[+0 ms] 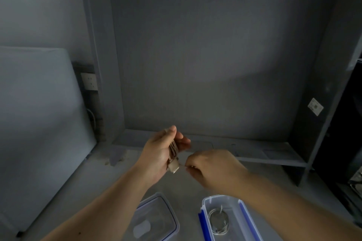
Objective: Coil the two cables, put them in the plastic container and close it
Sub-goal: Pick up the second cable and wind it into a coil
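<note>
Above the clear blue-clipped plastic container (225, 219), where one grey coiled cable (218, 221) already lies, my left hand (158, 154) clamps the pale looped cable (173, 155) while my right hand (211, 166) pinches its tail; I'd wrap it snugly.

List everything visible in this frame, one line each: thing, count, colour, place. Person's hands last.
Cable being coiled: 1, pale, wound over the left hand's fingers.
Coiled cable: 1, white, inside the container.
Container: 1, clear with blue clips, open, near edge of table under the right forearm.
Lid: 1, clear with blue trim, flat on table left of the container.
Table: 1, grey.
Partition: 1, dark grey, three panels behind the table.
Wall socket: 1, white, left of the partition.
Sticker: 1, white, right panel.
Left hand: holds the coil.
Right hand: pinches the cable's end.
</note>
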